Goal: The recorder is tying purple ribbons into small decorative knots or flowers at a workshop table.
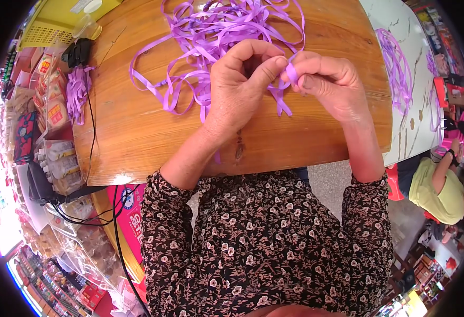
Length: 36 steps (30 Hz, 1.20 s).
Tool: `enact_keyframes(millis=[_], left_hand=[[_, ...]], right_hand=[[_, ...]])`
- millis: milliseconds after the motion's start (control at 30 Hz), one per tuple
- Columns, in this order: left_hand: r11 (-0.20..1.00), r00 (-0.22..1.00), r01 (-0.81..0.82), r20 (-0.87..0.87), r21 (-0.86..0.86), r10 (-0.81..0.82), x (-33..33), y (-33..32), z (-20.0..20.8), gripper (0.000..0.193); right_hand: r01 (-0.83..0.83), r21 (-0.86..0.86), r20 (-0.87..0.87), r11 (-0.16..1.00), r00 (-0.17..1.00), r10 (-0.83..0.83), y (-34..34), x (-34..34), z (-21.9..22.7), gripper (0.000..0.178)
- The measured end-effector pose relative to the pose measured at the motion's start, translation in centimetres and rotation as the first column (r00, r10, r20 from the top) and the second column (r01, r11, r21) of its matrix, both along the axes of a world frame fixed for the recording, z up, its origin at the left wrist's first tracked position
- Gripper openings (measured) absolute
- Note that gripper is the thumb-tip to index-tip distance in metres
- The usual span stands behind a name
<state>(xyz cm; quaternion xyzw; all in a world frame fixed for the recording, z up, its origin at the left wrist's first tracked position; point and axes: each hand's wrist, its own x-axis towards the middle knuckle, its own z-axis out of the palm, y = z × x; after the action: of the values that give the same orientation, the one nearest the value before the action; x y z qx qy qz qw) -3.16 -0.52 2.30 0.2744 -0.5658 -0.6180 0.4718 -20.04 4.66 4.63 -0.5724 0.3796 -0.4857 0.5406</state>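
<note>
Head view: purple ribbon (292, 74) between close-set hands (237, 92) (335, 87); right pinched on it, left apparently too.

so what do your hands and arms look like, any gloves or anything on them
The left hand and right hand are bare, with no gloves, watch or bracelet showing. The left sleeve and right sleeve are black, printed all over with small pale flowers and brownish leaves, and gathered at their ends.

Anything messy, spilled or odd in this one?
The purple ribbon heap looks tangled, its loops sprawling over the wooden table. Brown spots mark the white tabletop at right; whether stains or pattern, I cannot tell.
</note>
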Motion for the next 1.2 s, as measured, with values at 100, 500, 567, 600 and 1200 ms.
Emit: enact_keyframes(millis=[100, 500, 567, 600, 1200], left_hand=[[0.995, 0.990, 0.007, -0.141, 0.103, 0.007, -0.3, 0.8, 0.5, 0.006], [0.996, 0.991, -0.070, -0.110, 0.049, 0.075, -0.5, 1.1, -1.1, 0.008], [0.992, 0.993, -0.103, -0.057, 0.079, 0.107, -0.7, 1.2, -1.2, 0.009], [0.991, 0.993, -0.104, -0.053, 0.083, 0.108, -0.7, 1.1, -1.3, 0.009], [0.946, 0.988, 0.079, -0.151, 0.314, -0.032, 0.6, 0.7, 0.3, 0.010]], right_hand=[[0.030, -0.026, 0.176, 0.999, 0.984, -0.025, -0.1, 0.3, -0.7, 0.019], [0.206, -0.570, -0.431, 0.796, 0.750, -0.502, -0.1, 1.7, -0.8, 0.032], [0.151, -0.676, -0.521, 0.721, 0.594, -0.613, 0.1, 2.0, -0.9, 0.030], [0.153, -0.672, -0.522, 0.724, 0.596, -0.610, 0.0, 2.2, -0.8, 0.030], [0.270, -0.270, -0.297, 0.924, 0.890, -0.347, -0.2, 1.9, -1.3, 0.023]])
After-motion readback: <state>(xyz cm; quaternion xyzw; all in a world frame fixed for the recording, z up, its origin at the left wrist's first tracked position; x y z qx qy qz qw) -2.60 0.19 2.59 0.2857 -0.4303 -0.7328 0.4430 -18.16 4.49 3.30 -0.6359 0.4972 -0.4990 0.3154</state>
